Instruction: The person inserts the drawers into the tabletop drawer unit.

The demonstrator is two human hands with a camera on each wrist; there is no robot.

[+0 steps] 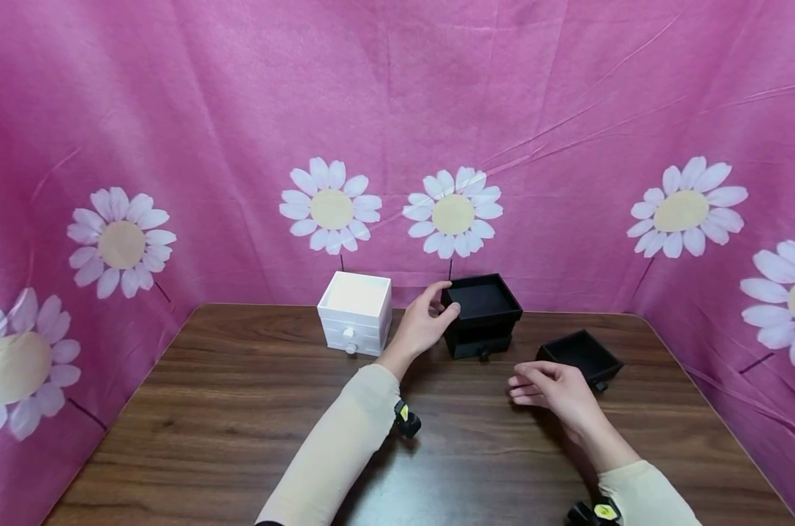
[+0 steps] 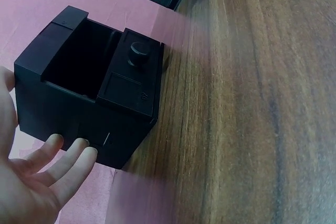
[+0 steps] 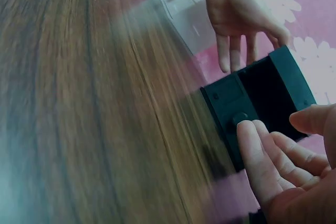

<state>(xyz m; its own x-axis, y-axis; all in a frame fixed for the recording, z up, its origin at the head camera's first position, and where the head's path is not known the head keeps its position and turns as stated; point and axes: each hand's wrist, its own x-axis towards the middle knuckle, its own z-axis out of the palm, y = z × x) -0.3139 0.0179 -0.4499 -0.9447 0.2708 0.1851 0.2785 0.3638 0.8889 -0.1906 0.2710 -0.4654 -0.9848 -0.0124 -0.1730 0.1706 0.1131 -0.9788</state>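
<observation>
A black drawer box [image 1: 476, 321] stands at the back of the table, with a tray-like top, an open slot in its front and a lower drawer with a round knob [image 2: 139, 54]. My left hand [image 1: 425, 321] touches the box's left side, fingers extended along the wall and thumb near the upper edge. To the right lies a separate black drawer [image 1: 578, 356], open side up. Just in front and left of that drawer hovers my right hand [image 1: 558, 391], its fingers loosely bent and nothing visible in them.
A white drawer box [image 1: 354, 329] with small knobs stands left of the black one. Behind the wooden table [image 1: 240, 409] hangs a pink cloth [image 1: 397, 109] printed with daisies. Each wrist carries a small black camera [image 1: 407, 420].
</observation>
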